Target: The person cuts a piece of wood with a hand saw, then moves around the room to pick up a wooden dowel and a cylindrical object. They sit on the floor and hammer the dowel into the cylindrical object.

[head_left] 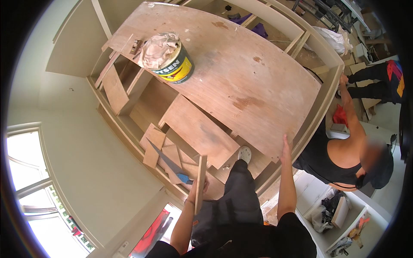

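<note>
My left hand (206, 185) is closed around a narrow wooden board (200, 184), held on edge; the board hides part of the hand. Just left of it lies a handsaw (167, 160) with a blue handle, on top of several plywood offcuts (154, 146). My right hand (285, 149) rests with fingers stretched out at the near right corner of a large plywood sheet (275, 99). A smaller plywood piece (200, 131) lies at an angle beside that sheet. On the sheet's left side stands a paint bucket (179, 66), with crumpled brown paper on top.
A raised wooden frame (316, 105) surrounds the sheets, with open compartments (150, 101) at left. My shoe (245, 154) is inside it. At right a co-worker (344, 159) bends with one hand at the frame; another person (374, 81) is beyond. White shelving (318, 189) holds bags.
</note>
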Demonstrator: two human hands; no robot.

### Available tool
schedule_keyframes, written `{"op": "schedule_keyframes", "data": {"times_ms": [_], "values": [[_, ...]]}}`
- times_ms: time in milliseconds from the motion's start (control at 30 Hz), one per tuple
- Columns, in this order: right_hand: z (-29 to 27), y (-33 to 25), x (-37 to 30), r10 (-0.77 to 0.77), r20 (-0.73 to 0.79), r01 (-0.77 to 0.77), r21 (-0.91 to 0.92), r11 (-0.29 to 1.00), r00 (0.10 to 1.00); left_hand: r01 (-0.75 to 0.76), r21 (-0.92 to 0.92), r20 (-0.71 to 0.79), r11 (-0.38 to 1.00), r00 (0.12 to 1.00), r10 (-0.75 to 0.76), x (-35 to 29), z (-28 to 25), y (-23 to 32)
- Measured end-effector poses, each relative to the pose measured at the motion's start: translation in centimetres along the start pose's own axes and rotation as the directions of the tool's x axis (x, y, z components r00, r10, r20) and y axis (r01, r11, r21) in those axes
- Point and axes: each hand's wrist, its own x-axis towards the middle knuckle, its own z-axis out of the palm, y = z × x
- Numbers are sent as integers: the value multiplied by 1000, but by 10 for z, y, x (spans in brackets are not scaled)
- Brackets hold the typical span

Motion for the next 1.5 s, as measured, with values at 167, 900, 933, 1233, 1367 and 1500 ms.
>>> {"op": "schedule_keyframes", "data": {"times_ms": [167,900,933,1233,1367,1500], "values": [[2,-9,-5,26,-22,-25,24,999,999,-108,-95,-8,990,994,108,95,52,65],[9,-11,-11,37,-4,-36,163,986,999,-214,-7,-216,977,954,207,218,114,147],[11,-13,-14,42,5,-42,162,986,999,-213,-17,-185,977,961,206,217,115,147],[58,-31,-30,150,77,-165,253,953,986,-239,-12,-203,971,951,232,229,94,178],[75,-12,-16,118,112,-146,287,947,987,-244,50,-209,969,946,249,240,78,196],[85,15,4,105,98,-129,291,948,990,-272,39,-211,962,938,274,253,67,208]]}}
